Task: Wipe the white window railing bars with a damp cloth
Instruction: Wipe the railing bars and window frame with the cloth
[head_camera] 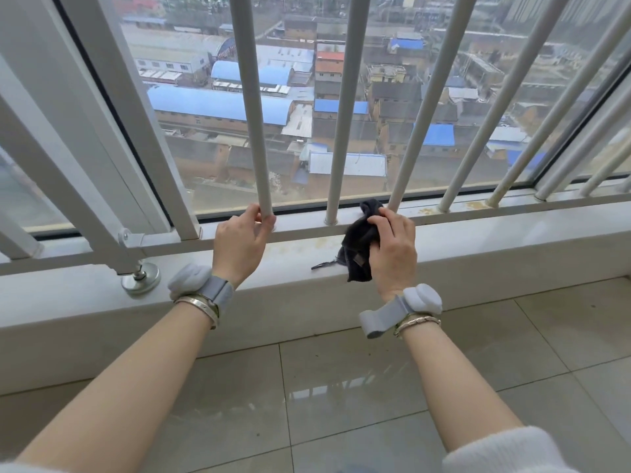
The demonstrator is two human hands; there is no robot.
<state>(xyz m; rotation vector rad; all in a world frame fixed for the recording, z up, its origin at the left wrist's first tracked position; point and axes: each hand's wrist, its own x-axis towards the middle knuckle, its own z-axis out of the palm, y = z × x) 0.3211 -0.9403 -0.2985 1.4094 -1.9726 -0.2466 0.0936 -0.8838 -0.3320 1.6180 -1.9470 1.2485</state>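
Left hand [241, 241] curls around the foot of a smooth round white bar [253, 107]; right hand [392, 247] grips a crumpled dark cloth [358, 249] beside the next-but-one bar [428, 104], both above the stained white sill [300, 249], glossy floor tiles [341, 397] below.

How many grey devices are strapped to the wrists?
2 devices: one on the left wrist, below the left hand gripping a railing bar; one on the right wrist, below the right hand holding the black cloth.

No readable text, label, brand, number or sign shows on anything in view.
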